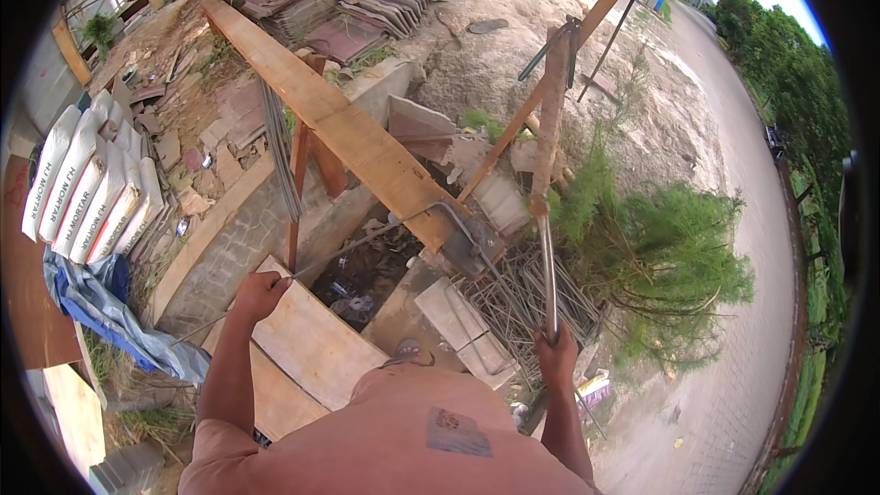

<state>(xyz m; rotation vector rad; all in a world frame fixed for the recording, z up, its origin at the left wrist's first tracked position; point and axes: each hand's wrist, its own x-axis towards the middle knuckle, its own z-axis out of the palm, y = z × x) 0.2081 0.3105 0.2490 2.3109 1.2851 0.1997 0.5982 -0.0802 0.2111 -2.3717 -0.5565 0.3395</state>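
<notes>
My left hand (264,295) is closed round a thin steel rod (362,240). The rod runs up to the near end of a long wooden plank (339,124), where it bends sharply and turns down toward the right. A dark block (473,246) is fixed at that plank end, next to the bend. My right hand (555,354) grips the lower end of a shiny metal pipe (548,266). The pipe stretches away from me, and its far end meets or overlaps a brown bar (551,124); I cannot tell whether they are joined.
Bent steel rods (527,298) lie heaped below the plank end, beside grey slabs (466,330). White sacks (96,185) are stacked at left above a blue tarp (124,307). Pale boards (312,335) lie near my left arm. A leafy bush (660,252) and a road (724,312) are at right.
</notes>
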